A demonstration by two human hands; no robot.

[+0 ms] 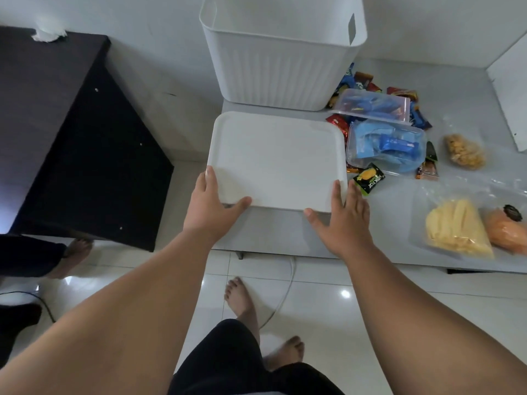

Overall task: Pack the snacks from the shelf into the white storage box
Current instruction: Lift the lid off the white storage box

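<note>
The white storage box (282, 67) stands uncovered at the back of the low white shelf (285, 235), against the wall. Its flat white lid (278, 159) is just in front of it, the near edge slightly raised. My left hand (212, 208) grips the lid's near left corner, thumb along the front edge and a finger on the left rim. My right hand (342, 220) holds the near right corner, thumb at the front edge and fingers up the right side. Snacks lie to the right: small wrapped packets (368, 181), two clear zip bags (385, 146) and bags of chips (456, 229).
A dark cabinet (71, 138) stands to the left with a gap of floor between it and the shelf. A white panel (510, 89) leans at the far right. Another person's foot (74, 255) is on the tiles at left. My own feet (242, 303) and a white cable (282, 300) are below the shelf.
</note>
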